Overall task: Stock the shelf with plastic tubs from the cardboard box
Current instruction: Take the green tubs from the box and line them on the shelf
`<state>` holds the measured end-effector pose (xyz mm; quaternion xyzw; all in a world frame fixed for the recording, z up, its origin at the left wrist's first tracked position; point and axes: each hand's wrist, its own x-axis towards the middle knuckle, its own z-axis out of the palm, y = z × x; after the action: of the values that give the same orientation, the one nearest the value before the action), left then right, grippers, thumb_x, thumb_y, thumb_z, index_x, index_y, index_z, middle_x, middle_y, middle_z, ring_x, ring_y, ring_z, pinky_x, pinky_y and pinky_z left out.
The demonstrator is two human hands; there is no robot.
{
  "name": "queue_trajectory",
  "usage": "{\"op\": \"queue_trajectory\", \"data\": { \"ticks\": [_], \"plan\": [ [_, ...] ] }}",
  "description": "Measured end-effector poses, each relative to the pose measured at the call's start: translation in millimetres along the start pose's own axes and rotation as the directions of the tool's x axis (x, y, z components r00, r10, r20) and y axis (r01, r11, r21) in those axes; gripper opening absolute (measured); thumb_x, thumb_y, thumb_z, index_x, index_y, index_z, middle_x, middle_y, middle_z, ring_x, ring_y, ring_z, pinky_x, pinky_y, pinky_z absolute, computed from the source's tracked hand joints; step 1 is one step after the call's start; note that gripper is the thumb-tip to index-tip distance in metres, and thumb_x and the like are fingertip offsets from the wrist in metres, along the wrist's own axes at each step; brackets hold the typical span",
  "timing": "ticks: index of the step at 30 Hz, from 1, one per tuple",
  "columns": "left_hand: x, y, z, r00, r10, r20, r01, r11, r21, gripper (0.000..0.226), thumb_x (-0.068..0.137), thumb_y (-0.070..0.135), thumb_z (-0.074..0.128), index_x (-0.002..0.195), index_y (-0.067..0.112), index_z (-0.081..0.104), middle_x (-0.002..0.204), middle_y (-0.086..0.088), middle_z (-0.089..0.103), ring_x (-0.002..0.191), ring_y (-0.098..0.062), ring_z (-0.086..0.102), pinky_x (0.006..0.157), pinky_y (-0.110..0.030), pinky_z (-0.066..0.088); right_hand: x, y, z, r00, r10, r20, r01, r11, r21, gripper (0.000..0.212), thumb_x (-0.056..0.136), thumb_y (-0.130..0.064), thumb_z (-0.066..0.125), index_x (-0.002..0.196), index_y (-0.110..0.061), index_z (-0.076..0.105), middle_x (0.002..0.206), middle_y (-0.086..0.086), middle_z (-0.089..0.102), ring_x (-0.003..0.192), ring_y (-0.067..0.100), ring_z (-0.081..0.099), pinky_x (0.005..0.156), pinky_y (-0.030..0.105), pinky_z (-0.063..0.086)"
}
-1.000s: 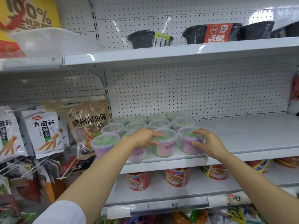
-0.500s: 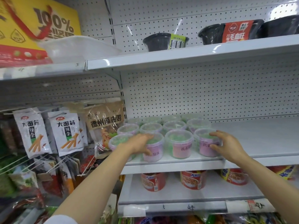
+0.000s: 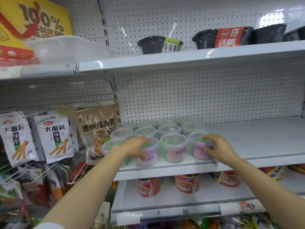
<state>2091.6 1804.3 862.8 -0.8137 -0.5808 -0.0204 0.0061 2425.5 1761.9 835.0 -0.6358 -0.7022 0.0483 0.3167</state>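
Two "大面筋" packets [image 3: 54, 138] (hanging left)

We look from head height, close in and slightly downward, straight at the shelf [image 3: 247, 138] just beyond our fingers [image 3: 208, 150].

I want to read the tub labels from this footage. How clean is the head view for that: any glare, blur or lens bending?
Head view: overhead lights leave glare streaks on the pegboard; wide-angle bending bows the upper shelf edge; the tubs' label print is soft, only partly legible; the left hand and right hand cover parts of two front tubs.
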Motion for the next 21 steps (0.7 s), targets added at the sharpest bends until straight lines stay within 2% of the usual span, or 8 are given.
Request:
{"op": "queue_trajectory", "data": {
  "ticks": [3, 6, 10, 14, 17, 21],
  "plan": [
    [-3.2, 2.7, -1.3, 1.000, 0.006, 0.019, -0.006, 1.000, -0.006, 0.095, 0.080, 0.042, 0.079, 0.157, 0.028, 0.026, 0.165, 0.003, 0.023, 0.147, -0.022, 0.032, 0.121, -0.041, 0.025, -1.0, -4.5, -4.4, 1.000, 0.016, 0.021, -0.014, 0.998, -0.058, 0.051, 0.082, -0.021, 0.074, 0.130, -0.014, 0.059, 0.133, 0.008, 0.059, 0.118, 0.028, 0.054, 0.098, 0.036, 0.044],
    [-9.4, 5.0, -11.2, 0.999, 0.037, 0.018, -0.037, 0.999, -0.006, 0.098, 0.080, 0.052, 0.077, 0.158, 0.026, 0.024, 0.166, 0.001, 0.019, 0.150, -0.022, 0.025, 0.123, -0.037, 0.021, -2.5, -12.7, -9.8, 1.000, -0.004, -0.001, 0.004, 0.998, -0.057, 0.056, 0.081, -0.027, 0.075, 0.132, -0.014, 0.057, 0.137, 0.009, 0.055, 0.122, 0.028, 0.052, 0.100, 0.034, 0.040],
    [-16.8, 4.2, -32.8, 0.992, 0.113, -0.058, -0.110, 0.992, 0.058, 0.115, 0.072, 0.067, 0.074, 0.160, 0.024, 0.014, 0.168, -0.001, 0.007, 0.154, -0.019, 0.008, 0.125, -0.038, 0.007, -3.9, -33.0, -18.0, 0.998, -0.059, -0.023, 0.057, 0.996, -0.070, 0.080, 0.075, -0.040, 0.080, 0.142, -0.016, 0.044, 0.148, 0.005, 0.044, 0.134, 0.024, 0.042, 0.105, 0.033, 0.036],
    [-23.8, -4.5, -50.4, 0.982, 0.169, -0.078, -0.164, 0.984, 0.075, 0.131, 0.063, 0.073, 0.076, 0.160, 0.028, 0.002, 0.168, 0.002, -0.005, 0.155, -0.017, -0.003, 0.122, -0.038, -0.001, -8.7, -64.1, -24.8, 0.997, -0.069, -0.020, 0.066, 0.991, -0.119, 0.102, 0.066, -0.049, 0.083, 0.149, -0.017, 0.032, 0.153, 0.005, 0.037, 0.140, 0.024, 0.032, 0.113, 0.038, 0.032],
    [-28.4, -17.4, -59.8, 0.965, 0.241, -0.107, -0.231, 0.968, 0.095, 0.140, 0.055, 0.078, 0.076, 0.160, 0.031, -0.003, 0.167, 0.004, -0.010, 0.154, -0.017, -0.006, 0.125, -0.042, -0.001, -19.5, -91.3, -27.8, 0.997, -0.062, -0.036, 0.054, 0.982, -0.178, 0.111, 0.061, -0.055, 0.083, 0.150, -0.017, 0.028, 0.154, 0.005, 0.034, 0.140, 0.024, 0.032, 0.114, 0.039, 0.032],
    [-47.4, -45.3, -75.5, 0.938, 0.323, -0.125, -0.317, 0.946, 0.070, 0.148, 0.046, 0.081, 0.074, 0.157, 0.036, -0.013, 0.166, 0.009, -0.016, 0.154, -0.015, -0.009, 0.125, -0.042, -0.001, -44.1, -135.6, -33.5, 0.995, -0.032, -0.089, 0.011, 0.974, -0.226, 0.117, 0.060, -0.054, 0.084, 0.152, -0.018, 0.022, 0.157, 0.003, 0.029, 0.142, 0.023, 0.028, 0.115, 0.037, 0.028]
  ]
}}
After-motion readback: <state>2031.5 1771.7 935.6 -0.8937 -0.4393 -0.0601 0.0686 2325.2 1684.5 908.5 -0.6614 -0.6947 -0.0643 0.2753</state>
